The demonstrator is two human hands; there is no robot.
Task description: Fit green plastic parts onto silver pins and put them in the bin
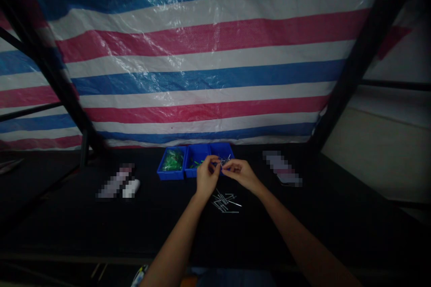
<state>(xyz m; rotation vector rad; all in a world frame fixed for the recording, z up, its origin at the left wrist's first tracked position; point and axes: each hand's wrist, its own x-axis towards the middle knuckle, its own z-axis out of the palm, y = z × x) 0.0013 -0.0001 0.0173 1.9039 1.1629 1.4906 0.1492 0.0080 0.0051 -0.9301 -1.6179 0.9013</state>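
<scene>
My left hand point(208, 176) and my right hand point(241, 173) meet fingertip to fingertip in front of the blue bins. Both are closed in a pinch; a small pale thing seems to be between them, too small and dim to name. Just behind my fingers, the right blue bin point(221, 147) holds thin metal pins, perhaps nails or screws point(226, 160). Small green pieces point(195, 163) lie in the middle blue bin point(198, 150), which my left hand partly covers. On the table below my hands is a loose pile of similar thin metal pins point(225, 202).
A left blue bin point(171, 175) contains green pieces in clear plastic point(173, 160). On the black table point(151, 228) are a white object point(131, 188) and a blurred-out item point(116, 181) at left, another blurred-out item point(282, 168) at right. Striped sheeting point(208, 71) hangs behind, between dark frame posts point(362, 58).
</scene>
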